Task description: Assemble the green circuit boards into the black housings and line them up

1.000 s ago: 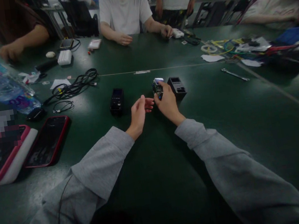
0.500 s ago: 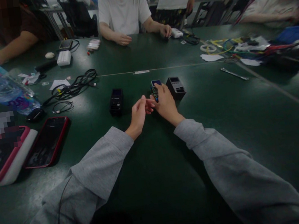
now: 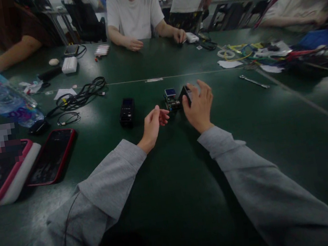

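The black device stands on the green table, left of your left hand. Your left forearm slopes inward from the lower left; the left hand is half open, thumb uppermost, fingers loosely curled toward the board. The board sits on the table between your hands, screen at its far end. The case is just right of it, partly hidden by your right hand. That hand is open, back upward, fingers spread and bent over the case; contact cannot be determined. The right forearm angles in from the lower right.
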